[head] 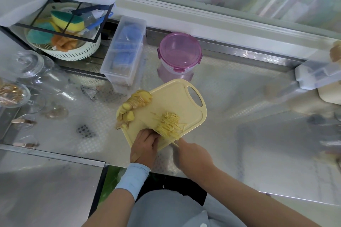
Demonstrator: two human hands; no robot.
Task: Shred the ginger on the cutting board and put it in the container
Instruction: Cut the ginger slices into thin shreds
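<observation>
A pale yellow cutting board [171, 97] lies on the steel counter. Fanned ginger slices and chunks [135, 106] sit on its left edge. A pile of thin ginger shreds [169, 124] lies near its front right. My left hand [145, 145] rests at the board's front edge, fingers curled down onto ginger right beside the shreds; the piece under them is mostly hidden. My right hand [191, 155] grips a knife handle and is blurred. The thin blade [166, 137] runs edge-on between my left fingertips and the shreds. A round pink container [180, 55] with its lid on stands behind the board.
A clear oblong box [125, 49] stands left of the pink container. A rack with a white basket of sponges [62, 31] is at the far left, with glass jars [31, 64] in front of it. A sink [287, 145] lies to the right.
</observation>
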